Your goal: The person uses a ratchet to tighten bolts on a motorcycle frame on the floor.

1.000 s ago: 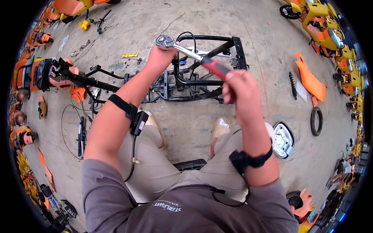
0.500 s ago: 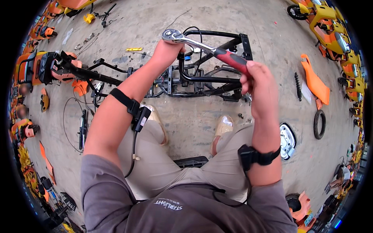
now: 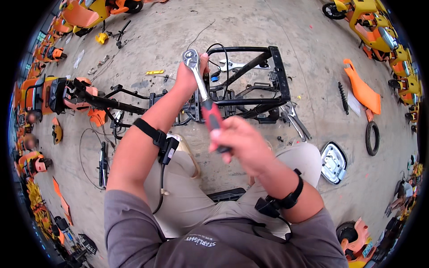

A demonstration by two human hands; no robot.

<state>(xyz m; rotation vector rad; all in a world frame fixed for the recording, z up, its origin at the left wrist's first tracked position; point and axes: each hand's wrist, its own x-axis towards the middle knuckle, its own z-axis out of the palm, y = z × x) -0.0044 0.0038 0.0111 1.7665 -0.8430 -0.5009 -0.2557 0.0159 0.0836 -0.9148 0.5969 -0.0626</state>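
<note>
My left hand [image 3: 192, 73] is closed around the head end of a chrome ratchet wrench [image 3: 199, 82], just over the black tubular scooter frame [image 3: 279, 76]; what sits beneath the ratchet head is hidden by my fingers. My right hand [image 3: 230, 138] grips the red-and-black handle, which now points down toward my lap. Behind the ratchet, a steel spanner [image 3: 230, 64] lies within the frame, near a small blue part [image 3: 215, 78]. More steel tools [image 3: 295, 120] lie on the floor at the frame's right.
Yellow-orange scooters [image 3: 366, 22] line both sides. An orange panel [image 3: 362, 89], shock absorber [image 3: 342, 98], tyre [image 3: 372, 138] and white-lined shell [image 3: 333, 163] lie right. Cables and a black strut [image 3: 103, 165] lie left. A person [image 3: 404, 192] is at the far right edge.
My right hand has swung the ratchet handle down and leftward, from pointing right to pointing toward me. My left hand remains at the ratchet's head.
</note>
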